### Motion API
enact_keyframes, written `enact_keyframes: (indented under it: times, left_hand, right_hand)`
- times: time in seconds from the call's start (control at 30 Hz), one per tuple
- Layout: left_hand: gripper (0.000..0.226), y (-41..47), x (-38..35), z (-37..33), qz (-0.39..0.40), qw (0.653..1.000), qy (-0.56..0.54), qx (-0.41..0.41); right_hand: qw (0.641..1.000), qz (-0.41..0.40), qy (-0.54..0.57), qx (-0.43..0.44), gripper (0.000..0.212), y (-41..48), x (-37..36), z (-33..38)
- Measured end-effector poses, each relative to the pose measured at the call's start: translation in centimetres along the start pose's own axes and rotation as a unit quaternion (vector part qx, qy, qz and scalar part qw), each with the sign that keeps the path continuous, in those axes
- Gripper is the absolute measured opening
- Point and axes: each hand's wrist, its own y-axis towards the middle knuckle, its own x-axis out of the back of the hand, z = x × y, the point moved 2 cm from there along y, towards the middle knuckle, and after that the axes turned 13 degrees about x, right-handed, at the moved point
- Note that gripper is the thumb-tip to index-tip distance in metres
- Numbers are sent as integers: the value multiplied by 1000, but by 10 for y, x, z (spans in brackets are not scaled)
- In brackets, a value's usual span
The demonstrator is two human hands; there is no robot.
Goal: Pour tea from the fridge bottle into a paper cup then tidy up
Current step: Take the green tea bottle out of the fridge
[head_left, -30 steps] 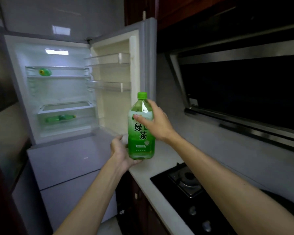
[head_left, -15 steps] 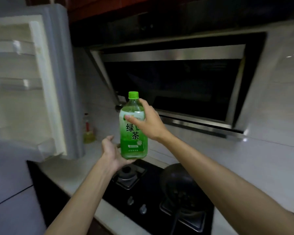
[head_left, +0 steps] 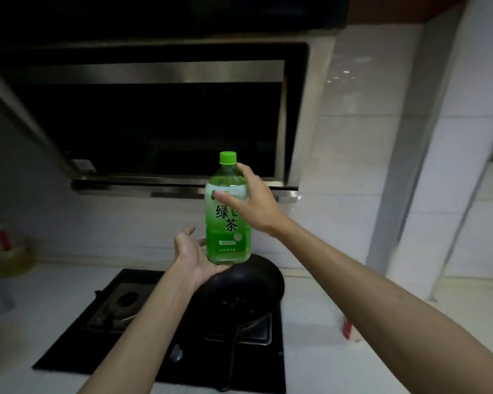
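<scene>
A person's left hand (head_left: 195,257) lies flat, palm up, under the base of the tea bottle (head_left: 225,240), apparently taking its weight, while the right hand (head_left: 256,206) wraps its shoulder to keep it upright, green cap (head_left: 227,157) on. The bottle hangs in mid-air above a frying pan (head_left: 248,291) on the hob (head_left: 103,322), range hood (head_left: 154,123) behind.

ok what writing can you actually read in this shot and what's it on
"绿" and "茶": large dark characters on the green bottle label.
Character beside "绿": mostly hidden by the right hand, unreadable.
Small print low on that label: too small to read.
Red-and-white item at the right: blurred, nothing readable.
</scene>
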Motion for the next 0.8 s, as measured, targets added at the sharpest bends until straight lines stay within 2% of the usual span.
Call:
enact_keyframes:
  times: [0.13,0.23,0.33,0.6,0.8]
  left_hand:
    - [61,21,-20,33,34,998,22,58]
    - [64,34,-39,64,63,992,37,106]
    - [61,42,-60,96,77,986,48,139]
    - [57,66,-110,178,89,972,63,208]
    - [58,93,-133,228,43,974,69,210]
  right_hand:
    - [998,-40,-26,-37,71,-32,31,-14]
    - [995,-64,-43,-63,70,-59,61,-26]
    - [991,-89,-53,-84,58,-87,92,-39]
    - [982,-106,-89,-124,64,-150,154,-82]
    - [982,-92,-82,-142,66,-184,185,-123]
